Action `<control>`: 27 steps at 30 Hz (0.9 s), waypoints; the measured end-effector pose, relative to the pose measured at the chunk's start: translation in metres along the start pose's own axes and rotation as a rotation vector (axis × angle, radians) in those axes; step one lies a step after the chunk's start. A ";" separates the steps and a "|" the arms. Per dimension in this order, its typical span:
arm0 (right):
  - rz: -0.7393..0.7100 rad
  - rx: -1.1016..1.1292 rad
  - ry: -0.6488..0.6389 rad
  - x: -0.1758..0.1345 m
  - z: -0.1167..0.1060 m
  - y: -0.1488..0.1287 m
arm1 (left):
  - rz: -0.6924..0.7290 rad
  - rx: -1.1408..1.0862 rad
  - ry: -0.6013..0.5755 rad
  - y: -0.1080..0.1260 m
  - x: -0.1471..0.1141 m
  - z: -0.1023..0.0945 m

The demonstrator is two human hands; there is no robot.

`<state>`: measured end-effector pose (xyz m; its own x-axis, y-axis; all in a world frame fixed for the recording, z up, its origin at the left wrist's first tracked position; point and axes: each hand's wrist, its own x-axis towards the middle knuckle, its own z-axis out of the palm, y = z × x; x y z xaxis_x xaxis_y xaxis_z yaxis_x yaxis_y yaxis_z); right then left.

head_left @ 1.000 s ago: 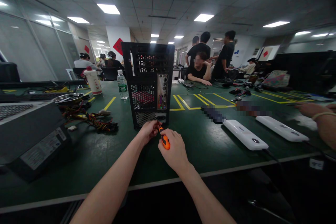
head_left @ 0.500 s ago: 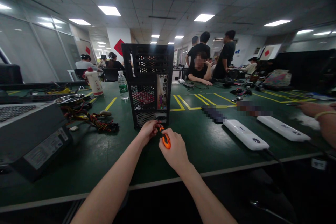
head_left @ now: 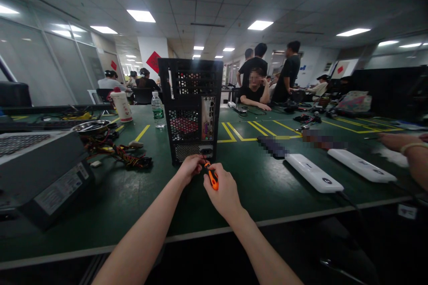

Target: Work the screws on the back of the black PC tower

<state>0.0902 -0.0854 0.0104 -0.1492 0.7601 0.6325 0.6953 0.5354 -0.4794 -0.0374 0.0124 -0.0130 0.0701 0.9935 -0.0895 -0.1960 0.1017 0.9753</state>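
Note:
A black computer case (head_left: 194, 64) stands upright on the green table, its back with perforated panels and ports facing me. My right hand (head_left: 224, 192) is closed around the orange and black handle of a screwdriver (head_left: 213, 180). The screwdriver's shaft points up and left to the lower edge of the case, near the power socket. My left hand (head_left: 189, 169) is at the bottom of the case's back, fingers pinched together by the screwdriver's tip. Whatever those fingers hold is too small or hidden to make out.
A grey power supply (head_left: 63, 187) with bundled cables (head_left: 117, 152) lies left, near a metal dish (head_left: 89, 126). Behind are a water bottle (head_left: 158, 113) and a cup (head_left: 122, 106). Two white power banks (head_left: 314, 173) lie right, near another person's hand (head_left: 396, 141).
The screwdriver's handle has tilted slightly and my right hand has shifted a little. My left hand stays by the tip. The whole view has moved slightly.

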 end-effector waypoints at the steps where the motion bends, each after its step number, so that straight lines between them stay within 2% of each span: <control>1: -0.012 -0.016 -0.006 0.000 0.001 0.001 | -0.004 0.001 -0.011 0.000 0.000 0.000; 8: -0.047 -0.042 -0.014 0.001 0.001 0.000 | 0.036 -0.018 -0.023 0.000 0.000 0.000; 14: 0.024 0.035 0.028 0.001 0.001 0.000 | 0.046 -0.048 -0.016 0.000 -0.001 0.001; 20: -0.069 -0.048 0.003 0.000 0.002 0.001 | 0.032 -0.036 0.000 0.001 -0.003 0.001; 27: -0.035 0.023 -0.017 0.002 -0.001 -0.003 | 0.047 -0.037 -0.019 0.000 -0.002 0.001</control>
<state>0.0887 -0.0858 0.0133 -0.1852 0.7464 0.6392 0.6729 0.5703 -0.4710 -0.0367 0.0104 -0.0124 0.0781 0.9962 -0.0392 -0.2358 0.0567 0.9701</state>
